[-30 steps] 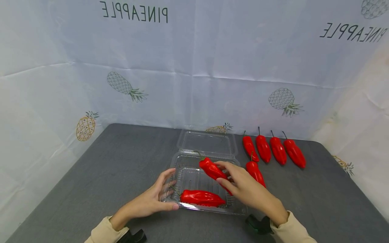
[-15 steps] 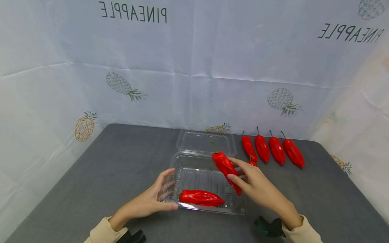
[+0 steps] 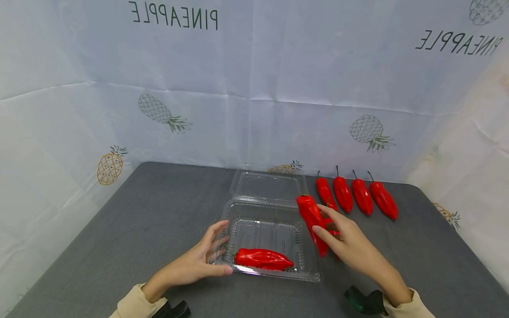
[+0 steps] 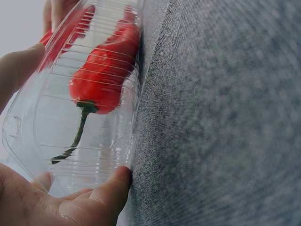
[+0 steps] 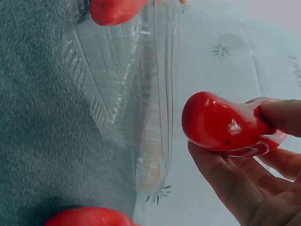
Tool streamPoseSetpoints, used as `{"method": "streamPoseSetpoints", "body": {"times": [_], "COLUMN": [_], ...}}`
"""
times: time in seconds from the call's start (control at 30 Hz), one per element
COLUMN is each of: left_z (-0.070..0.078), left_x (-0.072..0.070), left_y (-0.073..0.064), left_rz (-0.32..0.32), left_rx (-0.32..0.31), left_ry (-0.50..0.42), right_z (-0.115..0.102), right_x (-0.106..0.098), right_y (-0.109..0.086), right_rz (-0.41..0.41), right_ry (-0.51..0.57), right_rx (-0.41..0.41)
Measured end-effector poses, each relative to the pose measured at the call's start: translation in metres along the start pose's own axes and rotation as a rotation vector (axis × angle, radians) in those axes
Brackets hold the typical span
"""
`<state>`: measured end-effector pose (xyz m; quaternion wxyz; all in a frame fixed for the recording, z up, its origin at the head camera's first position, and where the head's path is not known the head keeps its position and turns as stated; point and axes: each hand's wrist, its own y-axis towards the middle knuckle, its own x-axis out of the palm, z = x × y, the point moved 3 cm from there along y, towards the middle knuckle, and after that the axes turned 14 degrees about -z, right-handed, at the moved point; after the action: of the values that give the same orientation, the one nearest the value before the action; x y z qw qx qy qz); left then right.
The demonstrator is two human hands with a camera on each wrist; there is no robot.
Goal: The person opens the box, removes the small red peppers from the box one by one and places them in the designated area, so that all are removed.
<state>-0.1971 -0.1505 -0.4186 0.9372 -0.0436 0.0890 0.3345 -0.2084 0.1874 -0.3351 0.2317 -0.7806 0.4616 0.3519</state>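
My left hand [image 3: 196,260] holds the near left corner of a clear plastic container [image 3: 258,229], thumb at the front wall and fingers along the left side. Inside, along the front, lies a red pepper [image 3: 263,259] with its green stem pointing left; it shows through the wall in the left wrist view [image 4: 106,70]. My right hand [image 3: 350,243] grips another red pepper [image 3: 312,223] between thumb and fingers, tilted, over the container's right edge. In the right wrist view the tip of this held pepper [image 5: 207,122] faces the camera, apart from the container [image 5: 117,70].
Several red peppers [image 3: 362,196] lie in a row at the back right of the grey table [image 3: 159,212]. Another pepper [image 3: 332,226] is mostly hidden behind my right hand. The container's clear lid [image 3: 270,185] lies folded back toward the pineapple-print curtain [image 3: 254,110].
My right hand has carried the gripped pepper to the right, from over the middle of the container to its right edge. My left hand and the container have stayed in place.
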Motion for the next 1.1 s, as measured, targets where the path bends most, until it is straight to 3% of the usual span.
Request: {"method": "streamPoseSetpoints", "body": {"times": [0.27,0.6,1.1], "left_z": [0.000,0.000,0.001], "left_x": [0.000,0.000,-0.001], "left_y": [0.000,0.000,0.000], "left_rz": [-0.002,0.000,0.000], "left_rx": [-0.004,-0.007,-0.009], "left_ry": [-0.003,0.001,-0.010], "right_z": [0.007,0.024,0.055], "right_x": [-0.009,-0.029,-0.048], "right_y": [-0.005,-0.011,-0.015], "right_rz": [0.010,-0.036,-0.061], "right_ry": [-0.027,0.046,0.059], "right_rx": [0.010,0.044,0.120]}}
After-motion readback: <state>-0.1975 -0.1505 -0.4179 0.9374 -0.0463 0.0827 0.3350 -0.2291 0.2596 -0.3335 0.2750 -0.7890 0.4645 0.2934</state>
